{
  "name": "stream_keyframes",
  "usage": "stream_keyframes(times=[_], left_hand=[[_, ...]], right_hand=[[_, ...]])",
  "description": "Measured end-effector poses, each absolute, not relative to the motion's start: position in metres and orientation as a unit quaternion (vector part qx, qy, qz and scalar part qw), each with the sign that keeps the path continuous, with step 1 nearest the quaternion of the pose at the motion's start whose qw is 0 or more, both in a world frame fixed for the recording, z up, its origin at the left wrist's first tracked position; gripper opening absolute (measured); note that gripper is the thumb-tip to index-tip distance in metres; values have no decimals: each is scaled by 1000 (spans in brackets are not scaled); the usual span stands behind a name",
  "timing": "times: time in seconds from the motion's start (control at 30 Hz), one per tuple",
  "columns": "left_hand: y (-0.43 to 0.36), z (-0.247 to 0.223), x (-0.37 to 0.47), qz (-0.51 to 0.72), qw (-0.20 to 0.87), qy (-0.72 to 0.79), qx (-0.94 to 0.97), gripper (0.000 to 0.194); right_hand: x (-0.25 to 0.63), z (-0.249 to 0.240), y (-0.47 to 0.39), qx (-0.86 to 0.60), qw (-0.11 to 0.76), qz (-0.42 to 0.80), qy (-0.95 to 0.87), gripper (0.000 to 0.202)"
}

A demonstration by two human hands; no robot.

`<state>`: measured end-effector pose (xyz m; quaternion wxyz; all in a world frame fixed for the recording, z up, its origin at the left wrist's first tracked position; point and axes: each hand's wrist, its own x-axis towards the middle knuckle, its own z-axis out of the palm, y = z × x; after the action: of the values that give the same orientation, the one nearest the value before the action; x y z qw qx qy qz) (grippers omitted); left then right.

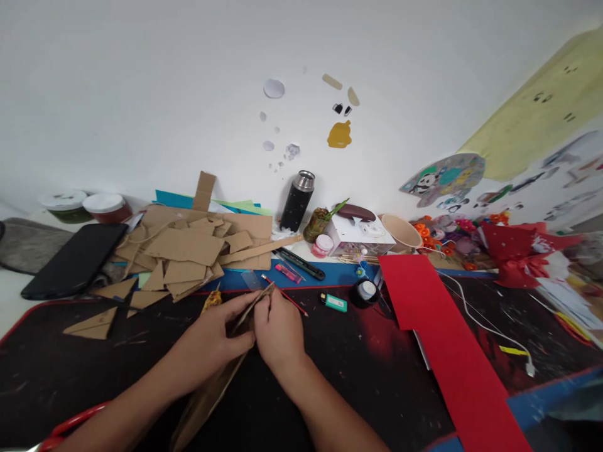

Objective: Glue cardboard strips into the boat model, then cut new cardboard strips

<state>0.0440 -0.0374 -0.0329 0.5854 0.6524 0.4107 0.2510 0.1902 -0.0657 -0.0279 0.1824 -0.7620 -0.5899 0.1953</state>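
A folded brown cardboard piece (210, 395) stands tilted over the dark mat, its upper end between my hands. My left hand (219, 339) is wrapped round its left side, thumb and fingers pressed on it. At the top tip, my right hand (280, 326) is closed on the same cardboard, fingers curled and partly hidden. Just behind the hands lie a red pencil (296, 304) and a small yellow figure (212, 300). A green lighter (334, 302) is to the right of my right hand.
Cardboard scraps (186, 251) are heaped at the back left, beside a black phone (75, 260). A black flask (298, 201), a green cutter (301, 263) and a small jar (366, 291) stand or lie behind. Red paper (452, 351) covers the right side. Red-handled scissors (78, 422) lie front left.
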Motion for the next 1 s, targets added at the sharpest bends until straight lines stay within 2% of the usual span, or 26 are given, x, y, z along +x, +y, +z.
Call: stream_keyframes(times=[0.13, 0.67, 1.0], left_hand=[[-39, -36, 46, 267, 586, 416, 642, 71], [-39, -33, 44, 266, 553, 422, 667, 64], [-43, -31, 46, 247, 531, 449, 675, 70]], right_hand=[[190, -27, -67, -765, 170, 199, -589, 26], [189, -29, -66, -762, 173, 203, -590, 25], [189, -31, -66, -756, 186, 217, -589, 27]])
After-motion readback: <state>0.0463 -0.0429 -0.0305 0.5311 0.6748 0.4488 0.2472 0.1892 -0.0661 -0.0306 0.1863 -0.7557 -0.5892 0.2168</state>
